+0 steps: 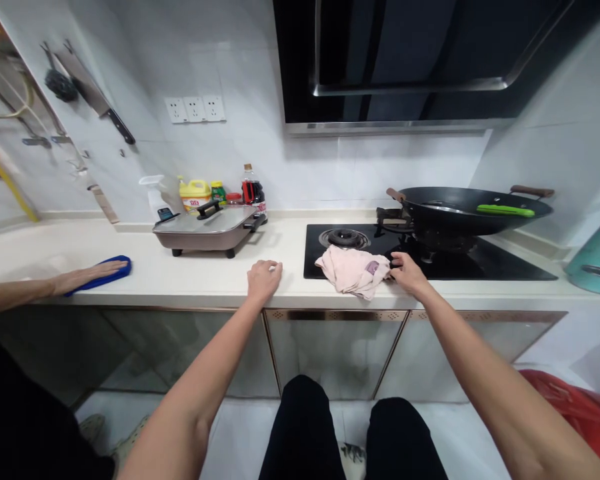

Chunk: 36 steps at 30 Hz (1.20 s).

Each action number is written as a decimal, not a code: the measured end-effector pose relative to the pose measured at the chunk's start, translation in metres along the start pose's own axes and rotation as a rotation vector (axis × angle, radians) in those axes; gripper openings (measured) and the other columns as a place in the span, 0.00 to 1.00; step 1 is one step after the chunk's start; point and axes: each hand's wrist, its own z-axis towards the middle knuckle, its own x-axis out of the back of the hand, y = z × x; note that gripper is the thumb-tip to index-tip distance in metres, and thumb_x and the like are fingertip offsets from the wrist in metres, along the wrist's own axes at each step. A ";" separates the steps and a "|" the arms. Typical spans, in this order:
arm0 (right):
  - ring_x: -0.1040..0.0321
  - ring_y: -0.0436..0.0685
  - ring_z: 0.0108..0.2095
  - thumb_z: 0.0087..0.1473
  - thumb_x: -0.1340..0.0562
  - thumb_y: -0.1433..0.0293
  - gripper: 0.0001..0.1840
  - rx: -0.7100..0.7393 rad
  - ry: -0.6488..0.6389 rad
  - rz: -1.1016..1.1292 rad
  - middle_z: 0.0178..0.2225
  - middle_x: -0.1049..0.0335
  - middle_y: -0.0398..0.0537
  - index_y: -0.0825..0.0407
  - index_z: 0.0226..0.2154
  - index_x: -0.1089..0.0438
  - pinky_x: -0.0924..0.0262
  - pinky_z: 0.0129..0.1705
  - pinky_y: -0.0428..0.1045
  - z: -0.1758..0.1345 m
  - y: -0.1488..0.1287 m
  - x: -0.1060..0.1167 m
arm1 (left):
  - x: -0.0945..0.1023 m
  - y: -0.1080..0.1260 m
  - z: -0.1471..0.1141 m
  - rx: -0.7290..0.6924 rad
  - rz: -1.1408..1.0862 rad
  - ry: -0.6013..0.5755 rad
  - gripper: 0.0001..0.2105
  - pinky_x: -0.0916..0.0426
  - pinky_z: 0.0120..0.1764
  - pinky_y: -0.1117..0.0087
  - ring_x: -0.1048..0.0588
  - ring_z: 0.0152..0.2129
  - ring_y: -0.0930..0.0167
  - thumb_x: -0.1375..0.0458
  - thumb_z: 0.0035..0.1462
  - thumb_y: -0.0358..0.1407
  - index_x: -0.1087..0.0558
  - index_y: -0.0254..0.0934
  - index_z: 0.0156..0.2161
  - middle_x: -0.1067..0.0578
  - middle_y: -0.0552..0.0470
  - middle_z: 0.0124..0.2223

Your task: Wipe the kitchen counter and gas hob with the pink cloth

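My left hand (264, 280) rests on the white countertop (287, 230) near its front edge, left of the stove, with its fingers curled in and nothing seen in them. A crumpled pale pink cloth (353, 269) with a small purple patch lies across the front left edge of the black gas stove (445, 267), partly on the counter. My right hand (407, 273) is at the cloth's right end, its thumb and fingers closed on the edge. Behind the cloth sits the bare left burner (344, 239).
A wok (460, 217) with a green-handled utensil (505, 211) covers the right burner. Left stands a lidded electric pan (207, 230) before bottles. Another person's hand (90, 275) presses a blue cloth (115, 272) on the counter. A range hood (405, 67) hangs above; a knife (97, 97) hangs on the wall.
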 end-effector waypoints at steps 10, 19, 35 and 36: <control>0.41 0.71 0.65 0.67 0.53 0.52 0.33 -0.003 0.112 -0.521 0.64 0.35 0.60 0.50 0.60 0.28 0.49 0.68 0.68 -0.032 0.064 0.033 | -0.027 0.144 0.012 -0.342 -0.078 -0.205 0.28 0.48 0.70 0.48 0.46 0.72 0.52 0.44 0.65 0.55 0.27 0.46 0.64 0.44 0.44 0.76; 0.42 0.71 0.65 0.67 0.56 0.52 0.34 0.005 0.116 -0.567 0.66 0.37 0.58 0.47 0.63 0.30 0.43 0.64 0.70 -0.033 0.076 0.024 | -0.097 0.256 -0.021 -0.427 0.144 -0.552 0.46 0.67 0.64 0.25 0.63 0.72 0.32 0.54 0.55 0.73 0.34 0.48 0.70 0.47 0.37 0.76; 0.44 0.71 0.67 0.67 0.56 0.56 0.34 -0.011 0.053 -0.555 0.68 0.39 0.57 0.48 0.66 0.32 0.43 0.66 0.70 -0.039 0.072 0.034 | 0.022 0.044 -0.005 -0.139 0.312 -0.545 0.48 0.63 0.63 0.22 0.63 0.73 0.39 0.55 0.51 0.76 0.47 0.62 0.74 0.53 0.52 0.79; 0.43 0.71 0.67 0.67 0.56 0.57 0.33 -0.013 0.054 -0.556 0.68 0.39 0.57 0.48 0.65 0.32 0.43 0.65 0.70 -0.039 0.071 0.034 | 0.034 0.023 -0.002 -0.086 0.341 -0.532 0.49 0.62 0.63 0.23 0.63 0.73 0.38 0.55 0.51 0.76 0.47 0.61 0.74 0.54 0.52 0.79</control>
